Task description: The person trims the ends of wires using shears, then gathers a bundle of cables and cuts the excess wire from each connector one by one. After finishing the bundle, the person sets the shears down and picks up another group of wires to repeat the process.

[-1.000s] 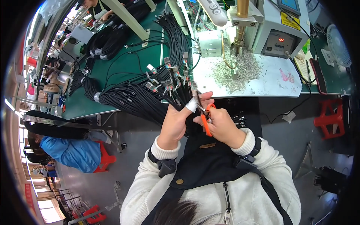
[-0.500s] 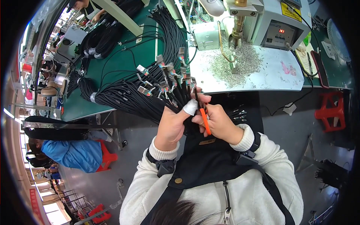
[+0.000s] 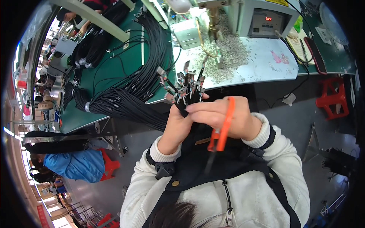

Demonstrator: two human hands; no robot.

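My left hand (image 3: pixel 178 128) is closed round a bundle of black cables (image 3: pixel 184 99), whose metal plug ends and short bare wires fan out above it. The fingers of my right hand (image 3: pixel 237 119) reach across and touch the cables at the base of that fan. An orange-handled hand tool (image 3: pixel 227 121) is also gripped in my right hand. Its thin dark end points down toward my apron and is blurred, so its exact kind is unclear. The far fingers of my left hand are mostly hidden behind the cables.
A thick tied bundle of black cables (image 3: pixel 118 100) lies on the green table (image 3: pixel 108 70) to the left. Ahead, a white worktop (image 3: pixel 262 68) bears a machine (image 3: pixel 214 22) amid scattered small metal bits. A control box (image 3: pixel 266 21) and red stool (image 3: pixel 332 99) are at right. Another person (image 3: pixel 74 163) sits left.
My right hand has swung the orange-handled tool from pointing up at the connectors to pointing down, and its fingers now press on the cables. The view has shifted, the worktop appearing further left and higher.
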